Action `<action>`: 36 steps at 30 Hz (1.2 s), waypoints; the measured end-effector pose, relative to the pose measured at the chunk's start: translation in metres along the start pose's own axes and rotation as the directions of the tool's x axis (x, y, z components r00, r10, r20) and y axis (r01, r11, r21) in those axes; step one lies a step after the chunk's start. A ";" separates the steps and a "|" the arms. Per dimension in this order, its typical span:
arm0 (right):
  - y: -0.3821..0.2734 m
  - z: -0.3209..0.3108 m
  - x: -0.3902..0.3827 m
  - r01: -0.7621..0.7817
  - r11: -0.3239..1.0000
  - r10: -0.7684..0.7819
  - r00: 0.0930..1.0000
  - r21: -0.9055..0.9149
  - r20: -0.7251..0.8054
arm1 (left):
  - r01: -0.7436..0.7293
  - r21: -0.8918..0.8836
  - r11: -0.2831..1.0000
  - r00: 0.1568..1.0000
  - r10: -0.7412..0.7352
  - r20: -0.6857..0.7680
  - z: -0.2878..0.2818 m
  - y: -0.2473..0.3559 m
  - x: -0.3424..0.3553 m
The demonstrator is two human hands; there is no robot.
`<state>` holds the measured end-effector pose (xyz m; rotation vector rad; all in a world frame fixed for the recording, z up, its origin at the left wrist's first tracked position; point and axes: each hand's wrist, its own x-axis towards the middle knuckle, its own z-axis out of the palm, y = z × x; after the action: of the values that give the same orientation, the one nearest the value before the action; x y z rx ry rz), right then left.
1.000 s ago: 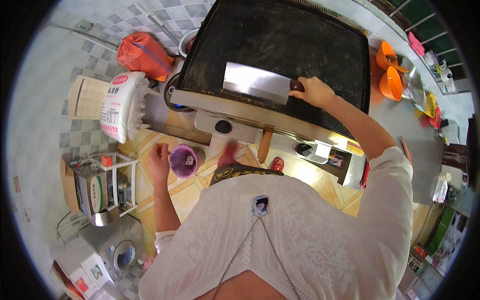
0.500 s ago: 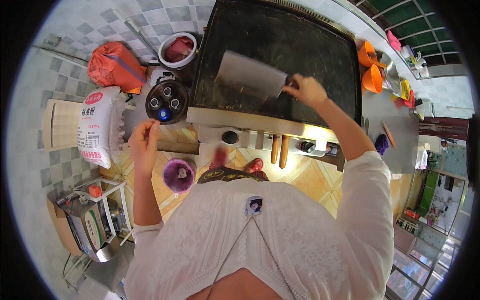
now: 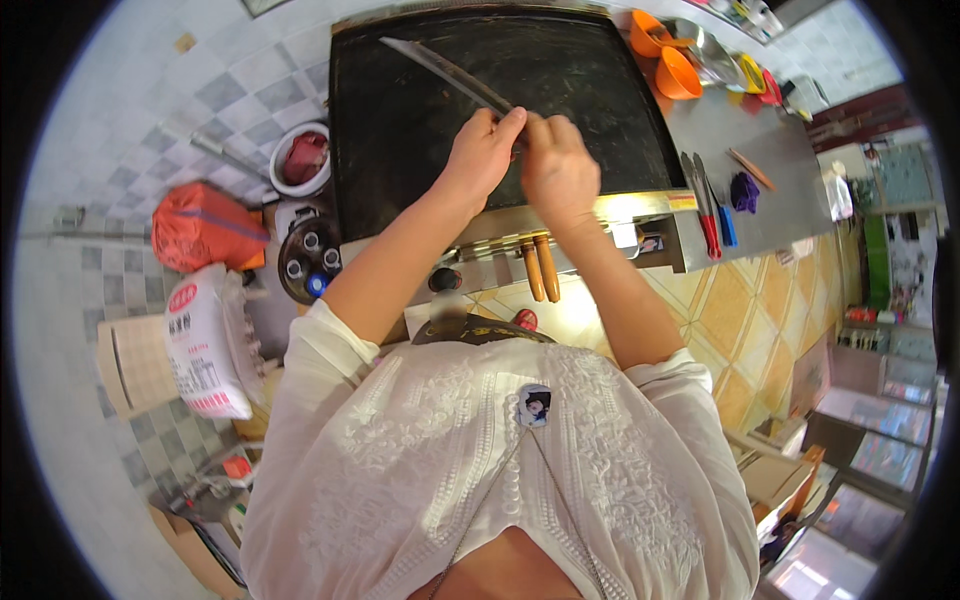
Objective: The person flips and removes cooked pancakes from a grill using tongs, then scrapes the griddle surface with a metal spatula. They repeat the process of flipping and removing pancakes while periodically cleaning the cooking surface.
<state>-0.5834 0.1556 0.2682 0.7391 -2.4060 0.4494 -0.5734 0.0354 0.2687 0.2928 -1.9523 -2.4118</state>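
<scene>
Over the black flat griddle point(image 3: 400, 150) I hold a long cleaver point(image 3: 440, 68), its blade turned nearly edge-on and pointing to the far left. My right hand point(image 3: 560, 172) is closed round the handle end, which it mostly hides. Close beside it, my left hand point(image 3: 480, 160) has its fingers curled and its thumb at the base of the blade; the exact grip underneath is hidden. Both hands are above the near half of the griddle, almost touching each other.
Two wooden handles point(image 3: 540, 268) hang below the griddle's front. On the right-hand counter lie a red-handled tool point(image 3: 709, 225), a blue-handled tool point(image 3: 723, 215) and purple cloth point(image 3: 743, 192), with orange bowls point(image 3: 678, 75) behind. A white sack point(image 3: 205, 345) stands at left.
My left hand has come from the left side onto the cleaver beside my right hand. The blade has turned from flat to nearly edge-on. My view has shifted to the right.
</scene>
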 end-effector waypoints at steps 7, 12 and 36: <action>-0.010 -0.021 -0.049 0.017 0.941 -0.022 1.000 0.338 0.011 | 0.159 -0.098 0.982 0.983 -0.148 0.112 -0.034 -0.006 0.049; 0.024 -0.074 -0.169 -0.589 0.727 0.456 0.798 0.353 0.394 | 0.098 0.500 0.860 0.975 -0.185 0.126 -0.099 -0.017 0.098; 0.054 -0.115 -0.220 -0.880 0.430 0.846 0.471 0.203 0.249 | -0.067 0.854 0.516 0.783 -0.502 0.366 -0.086 -0.039 0.099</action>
<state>-0.4168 0.3405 0.2149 -0.5245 -2.6909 1.2448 -0.6531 -0.0530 0.2005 -0.2689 -3.4989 -1.4717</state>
